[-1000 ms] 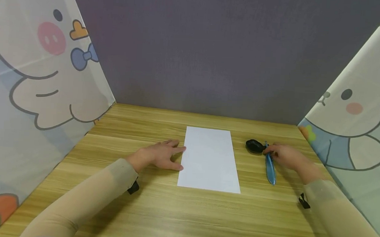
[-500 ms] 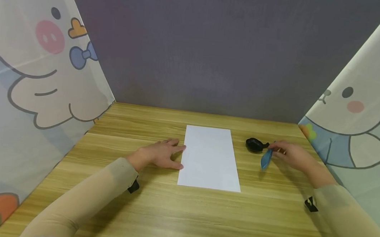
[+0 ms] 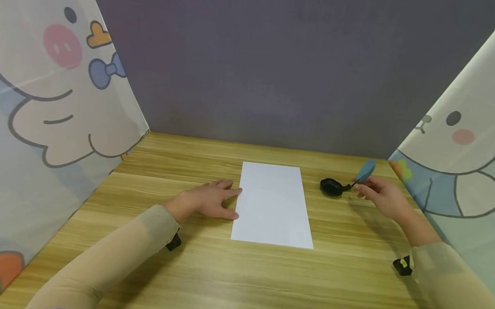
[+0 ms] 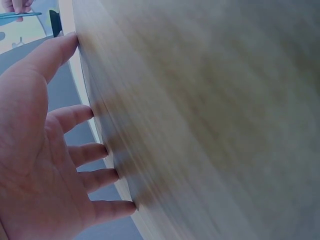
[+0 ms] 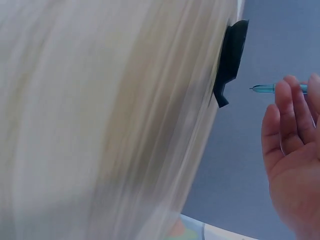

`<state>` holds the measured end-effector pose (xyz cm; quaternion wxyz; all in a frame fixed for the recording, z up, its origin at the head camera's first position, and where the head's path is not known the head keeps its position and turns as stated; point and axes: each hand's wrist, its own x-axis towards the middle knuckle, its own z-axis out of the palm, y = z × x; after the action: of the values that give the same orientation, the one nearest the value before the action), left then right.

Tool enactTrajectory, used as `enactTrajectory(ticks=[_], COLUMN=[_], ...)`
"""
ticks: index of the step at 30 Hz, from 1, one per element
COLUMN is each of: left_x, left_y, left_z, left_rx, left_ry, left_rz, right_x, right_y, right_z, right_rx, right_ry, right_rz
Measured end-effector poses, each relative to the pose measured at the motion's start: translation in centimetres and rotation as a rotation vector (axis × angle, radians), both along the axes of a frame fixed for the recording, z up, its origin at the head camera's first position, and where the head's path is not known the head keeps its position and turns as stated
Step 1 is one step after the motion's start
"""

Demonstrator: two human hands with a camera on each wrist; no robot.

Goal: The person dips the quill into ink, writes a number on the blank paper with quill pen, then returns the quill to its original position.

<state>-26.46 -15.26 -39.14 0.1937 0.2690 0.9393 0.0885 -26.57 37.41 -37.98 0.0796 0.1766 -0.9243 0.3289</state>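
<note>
In the head view my left hand rests on the table with fingers spread, index finger and thumb at the left edge of a white sheet of paper. The left wrist view shows its fingertips down on the surface. My right hand pinches a slim blue pen with a broad, leaf-shaped end. That broad end tilts up and away, while its thin tip points down to the left. Right beside the tip lies a small black dish-like object with a short stub. In the right wrist view the pen shows its tapered, needle-like tip.
A wood-grain table bears everything. Behind it stands a dark grey panel. Cartoon-printed cloth walls, a left cloth and a right cloth, close in both sides.
The right hand has lifted the blue pen off the table and turned it over, so its broad end now points up and away. The left hand and paper have stayed put.
</note>
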Motion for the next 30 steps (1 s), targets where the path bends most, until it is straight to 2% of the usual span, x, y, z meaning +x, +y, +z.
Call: enactTrajectory(ticks=[5, 13, 22, 30], left_x=[-0.2, -0.3, -0.3, -0.2], left_y=[0.0, 0.0, 0.1, 0.0], left_z=[-0.1, -0.1, 0.1, 0.0], left_rx=[0.004, 0.003, 0.002, -0.002], left_ry=[0.006, 0.011, 0.008, 0.013], left_rz=[-0.007, -0.012, -0.014, -0.014], right_x=[-0.3, -1.0, -1.7, -2.1], right_y=[-0.1, -0.5, -0.8, -1.6], right_z=[-0.1, -0.5, -0.9, -1.1], right_rx=[-0.132, -0.271, -0.285, -0.348], right_ry=[-0.01, -0.036, -0.047, -0.076], right_rz=[-0.019, -0.031, -0.042, -0.068])
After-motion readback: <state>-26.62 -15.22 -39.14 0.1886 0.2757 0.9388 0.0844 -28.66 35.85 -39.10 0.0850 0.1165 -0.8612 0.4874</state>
